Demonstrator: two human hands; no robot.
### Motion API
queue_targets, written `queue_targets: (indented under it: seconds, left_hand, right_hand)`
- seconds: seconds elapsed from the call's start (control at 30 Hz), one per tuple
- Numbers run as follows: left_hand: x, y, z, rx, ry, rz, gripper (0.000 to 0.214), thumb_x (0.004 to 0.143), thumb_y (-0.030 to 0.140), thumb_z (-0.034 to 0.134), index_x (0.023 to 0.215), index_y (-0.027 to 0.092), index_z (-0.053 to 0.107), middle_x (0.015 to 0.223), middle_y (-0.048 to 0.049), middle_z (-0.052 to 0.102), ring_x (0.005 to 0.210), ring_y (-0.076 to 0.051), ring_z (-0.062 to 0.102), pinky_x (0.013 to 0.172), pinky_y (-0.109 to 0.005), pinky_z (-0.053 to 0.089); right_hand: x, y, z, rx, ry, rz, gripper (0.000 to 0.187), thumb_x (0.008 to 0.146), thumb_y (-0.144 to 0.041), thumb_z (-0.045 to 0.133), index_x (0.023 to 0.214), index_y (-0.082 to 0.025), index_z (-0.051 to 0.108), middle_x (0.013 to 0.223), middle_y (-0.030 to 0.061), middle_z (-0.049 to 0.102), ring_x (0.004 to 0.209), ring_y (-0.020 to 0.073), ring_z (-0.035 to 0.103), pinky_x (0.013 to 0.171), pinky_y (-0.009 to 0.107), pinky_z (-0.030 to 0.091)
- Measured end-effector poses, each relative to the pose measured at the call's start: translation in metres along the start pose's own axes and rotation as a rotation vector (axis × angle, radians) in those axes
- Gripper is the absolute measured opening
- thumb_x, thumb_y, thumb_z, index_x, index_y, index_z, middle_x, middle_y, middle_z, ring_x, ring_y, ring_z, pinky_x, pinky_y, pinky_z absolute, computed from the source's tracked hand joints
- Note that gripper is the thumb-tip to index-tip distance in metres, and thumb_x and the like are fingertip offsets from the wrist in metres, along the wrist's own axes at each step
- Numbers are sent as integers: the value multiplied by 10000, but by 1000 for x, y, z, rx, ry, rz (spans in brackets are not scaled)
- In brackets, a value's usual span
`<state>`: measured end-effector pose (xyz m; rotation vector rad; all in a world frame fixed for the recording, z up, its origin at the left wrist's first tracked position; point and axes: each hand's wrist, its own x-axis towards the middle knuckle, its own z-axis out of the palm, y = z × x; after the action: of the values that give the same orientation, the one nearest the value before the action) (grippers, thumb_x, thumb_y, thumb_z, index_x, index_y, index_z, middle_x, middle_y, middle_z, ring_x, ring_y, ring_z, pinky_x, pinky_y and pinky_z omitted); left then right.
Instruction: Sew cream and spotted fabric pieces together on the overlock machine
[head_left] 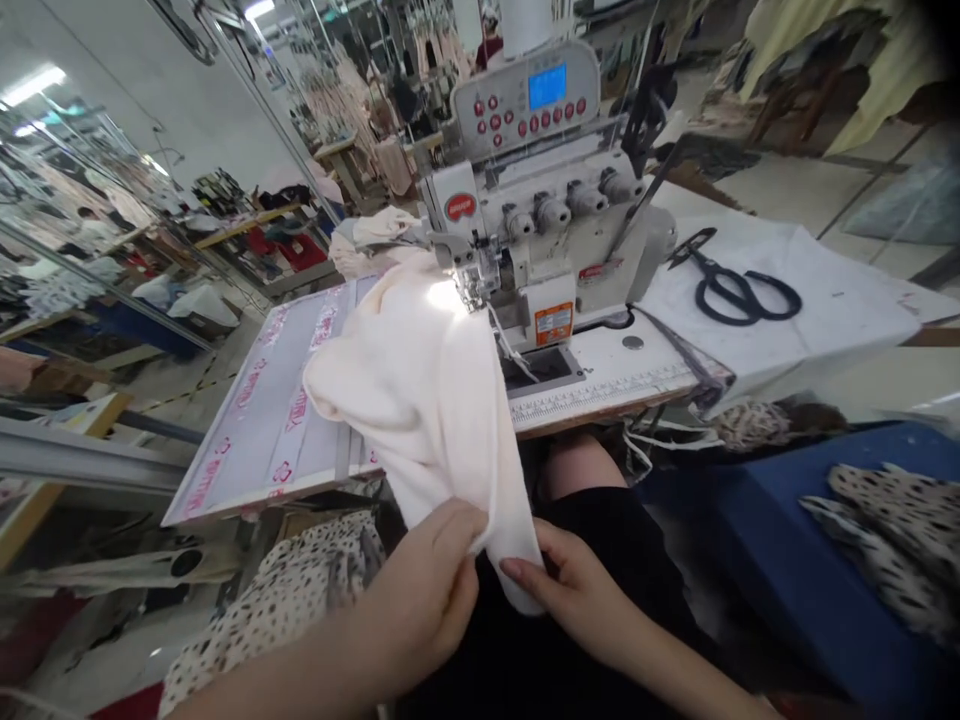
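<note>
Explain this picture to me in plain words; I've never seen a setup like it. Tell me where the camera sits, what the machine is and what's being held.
The camera is worn on a person's head, looking forward and down, so the bare hands at the bottom are the wearer's own. The left hand and right hand both grip the near end of a pale cloth. The cloth runs up over the worktop to the lit needle area of a sewing machine; whether it is caught there, I can't tell. The machine has a blue screen on its control panel. On the right side of the picture, black scissors lie on a white sheet.
</note>
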<state>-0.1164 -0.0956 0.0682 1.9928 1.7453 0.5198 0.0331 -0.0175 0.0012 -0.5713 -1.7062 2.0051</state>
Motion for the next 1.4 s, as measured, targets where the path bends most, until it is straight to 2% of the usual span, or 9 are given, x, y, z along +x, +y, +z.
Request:
queue_targets:
  seconds: [0.07,0.13,0.23,0.37,0.5,0.73,0.93,1.13,1.4]
  left_hand:
    - [-7,-3,6,-47,56,36,265,793,20,393,1010,159,451,972,-73,488,925,-153,467,819,-290,426]
    - [-13,-4,11,-26,120,119,249,789,8,428,988,148,478,948,-72,500,899,-149,463,795,-276,426]
    - [-20,-4,19,10,211,249,257,756,-25,471,957,131,507,864,-63,522,808,-137,466,716,-260,429]
    - [-25,-2,25,-60,282,289,249,739,-17,516,946,122,519,827,-59,533,763,-125,476,661,-245,439]
    - [-30,2,25,-21,292,341,321,766,-12,493,1060,117,506,862,-80,545,794,-138,484,676,-274,455]
    - [-37,9,19,1,307,441,358,735,-25,564,1069,96,527,825,-73,573,770,-134,497,672,-273,466]
    - [-38,8,16,10,282,508,366,732,-34,559,1077,79,522,836,-83,583,769,-142,496,665,-277,480]
    - [-37,9,15,-7,250,503,323,741,-27,546,1042,88,534,814,-78,579,753,-138,500,657,-272,476]
    - [-34,2,25,33,219,468,312,761,-2,528,1047,122,526,820,-68,571,753,-140,490,651,-275,457]
  right_hand:
    - [-7,3,-1,-8,-23,11,160,823,-295,535,822,-153,607,876,38,576,848,177,530,814,286,419]
    - [-14,5,0,25,-76,76,179,828,-308,528,798,-147,598,773,20,559,723,144,533,702,253,448]
    - [-22,2,3,67,-137,162,204,847,-327,499,796,-144,572,638,-17,510,543,92,481,528,199,422]
    - [-30,-8,7,16,-110,92,135,861,-259,483,860,-150,562,695,-1,568,615,103,549,587,203,455]
    - [-39,-20,9,-53,-57,61,111,861,-235,484,901,-156,552,728,13,613,657,115,592,613,209,475]
    - [-55,-27,14,-147,-102,82,299,902,-330,399,729,-147,560,618,-1,556,523,78,506,501,179,392]
    - [-57,-26,17,-61,-94,138,404,903,-411,362,605,-163,476,493,-31,477,434,66,407,448,186,320]
    - [-52,-25,20,59,-57,183,372,869,-431,423,614,-163,468,466,-43,467,402,57,367,401,174,268]
    - [-49,-25,17,192,-7,298,367,851,-392,430,568,-160,455,417,-46,459,348,46,327,359,171,218]
